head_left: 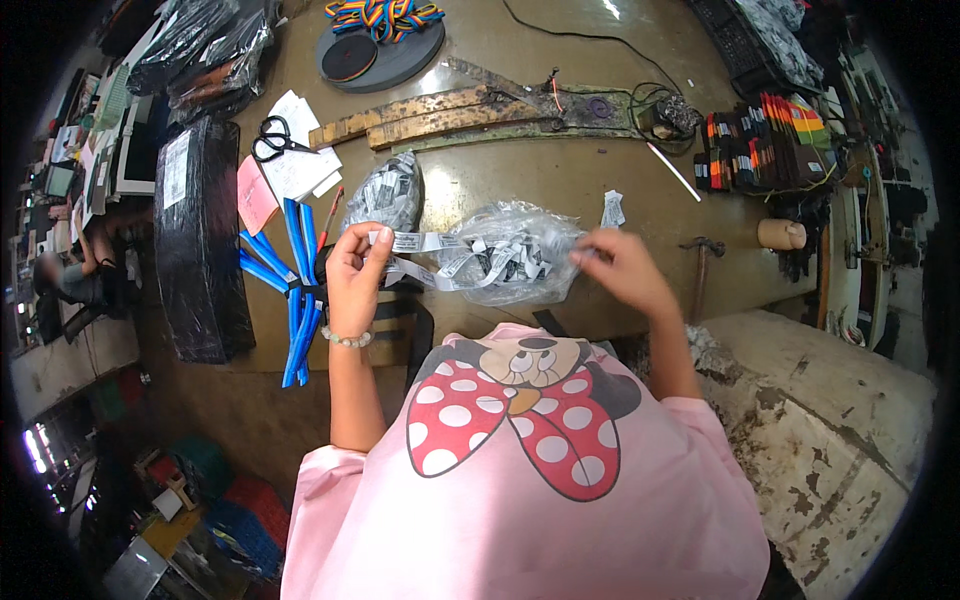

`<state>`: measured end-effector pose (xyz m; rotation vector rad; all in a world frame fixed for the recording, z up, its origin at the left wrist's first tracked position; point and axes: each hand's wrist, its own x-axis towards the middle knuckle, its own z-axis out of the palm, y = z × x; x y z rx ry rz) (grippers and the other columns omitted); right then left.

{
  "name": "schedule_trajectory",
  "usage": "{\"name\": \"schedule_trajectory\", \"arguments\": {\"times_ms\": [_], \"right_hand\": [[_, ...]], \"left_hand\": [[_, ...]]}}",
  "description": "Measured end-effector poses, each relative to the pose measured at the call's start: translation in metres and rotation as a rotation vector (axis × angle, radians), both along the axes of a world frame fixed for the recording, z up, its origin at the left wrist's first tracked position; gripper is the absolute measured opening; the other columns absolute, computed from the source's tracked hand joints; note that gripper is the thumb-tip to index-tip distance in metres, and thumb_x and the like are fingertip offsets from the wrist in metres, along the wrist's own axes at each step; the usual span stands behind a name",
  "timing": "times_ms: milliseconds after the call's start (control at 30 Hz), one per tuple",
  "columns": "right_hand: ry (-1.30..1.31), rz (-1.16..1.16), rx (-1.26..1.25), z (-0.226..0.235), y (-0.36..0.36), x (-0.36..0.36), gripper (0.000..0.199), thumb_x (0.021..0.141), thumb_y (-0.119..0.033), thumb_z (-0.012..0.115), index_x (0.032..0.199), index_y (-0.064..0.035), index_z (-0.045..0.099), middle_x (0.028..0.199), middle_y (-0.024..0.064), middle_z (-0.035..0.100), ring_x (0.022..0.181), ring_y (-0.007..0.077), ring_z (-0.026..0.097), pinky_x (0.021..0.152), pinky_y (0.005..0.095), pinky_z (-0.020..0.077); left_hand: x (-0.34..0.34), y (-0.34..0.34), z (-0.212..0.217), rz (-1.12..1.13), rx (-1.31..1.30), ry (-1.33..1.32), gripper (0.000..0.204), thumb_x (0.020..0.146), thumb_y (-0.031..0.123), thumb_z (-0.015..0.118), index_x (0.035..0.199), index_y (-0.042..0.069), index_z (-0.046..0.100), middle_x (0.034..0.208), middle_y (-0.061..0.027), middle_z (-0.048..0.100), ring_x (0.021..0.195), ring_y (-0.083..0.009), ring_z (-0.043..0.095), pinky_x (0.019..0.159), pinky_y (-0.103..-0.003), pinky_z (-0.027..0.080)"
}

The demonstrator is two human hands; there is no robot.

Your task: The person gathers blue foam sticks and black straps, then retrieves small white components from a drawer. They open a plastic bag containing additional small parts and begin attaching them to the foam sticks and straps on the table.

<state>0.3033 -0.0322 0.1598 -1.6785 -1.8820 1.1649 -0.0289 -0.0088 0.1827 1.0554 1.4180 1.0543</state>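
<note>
A white strip of printed labels is pinched between the thumb and fingers of my left hand. The strip runs right, in loops, into a clear plastic bag filled with more label strips. My right hand, slightly blurred, is at the bag's right edge, its bent fingers closed on the plastic. Behind my left hand stands a second clear bag of labels. Blue folded straps with a black band lie left of that hand. A small loose label rests beyond my right hand.
Black-handled scissors lie on white papers beside a long black-wrapped package. Across the back sits a worn lever tool, with grey strap rolls beyond. To the right are a hammer, a thread cone and stacked dark straps.
</note>
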Motion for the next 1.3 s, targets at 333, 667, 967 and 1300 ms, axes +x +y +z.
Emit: {"name": "schedule_trajectory", "arguments": {"times_ms": [333, 667, 967, 1300], "right_hand": [[0.501, -0.075, 0.073, -0.036, 0.077, -0.084, 0.041, 0.089, -0.033, 0.054, 0.113, 0.0000, 0.056, 0.105, 0.0120, 0.060, 0.097, 0.0179, 0.055, 0.090, 0.0301, 0.0392], [0.745, 0.101, -0.371, 0.022, 0.055, -0.042, 0.020, 0.086, -0.015, 0.060, 0.097, 0.0010, 0.058, 0.084, 0.0025, 0.059, 0.074, 0.0081, 0.056, 0.067, 0.0217, 0.0454], [0.389, -0.339, -0.139, -0.016, 0.011, -0.007, 0.013, 0.082, -0.011, 0.061, 0.085, 0.0010, 0.057, 0.076, 0.0045, 0.058, 0.066, 0.0109, 0.054, 0.061, 0.0247, 0.0450], [-0.045, -0.477, 0.270, -0.007, -0.004, -0.015, 0.011, 0.078, -0.009, 0.057, 0.077, 0.0005, 0.050, 0.071, 0.0131, 0.052, 0.057, 0.0220, 0.051, 0.054, 0.0324, 0.0424]], "left_hand": [[0.034, 0.013, 0.033, -0.157, 0.168, -0.015, 0.013, 0.083, 0.012, 0.065, 0.090, 0.002, 0.060, 0.068, 0.0077, 0.050, 0.058, 0.0004, 0.039, 0.051, -0.015, 0.030], [0.010, 0.017, 0.029, -0.071, 0.153, 0.160, 0.013, 0.081, 0.013, 0.067, 0.085, 0.002, 0.063, 0.071, 0.0045, 0.054, 0.062, -0.0022, 0.044, 0.055, -0.017, 0.035], [-0.051, -0.011, -0.007, -0.038, 0.074, 0.729, 0.017, 0.082, 0.018, 0.065, 0.083, 0.001, 0.063, 0.071, -0.0074, 0.061, 0.061, -0.0134, 0.055, 0.058, -0.026, 0.043], [-0.073, 0.006, -0.003, 0.428, 0.335, 1.375, 0.019, 0.081, 0.027, 0.062, 0.081, 0.008, 0.065, 0.077, -0.0052, 0.059, 0.077, -0.0244, 0.054, 0.072, -0.036, 0.041]]}}
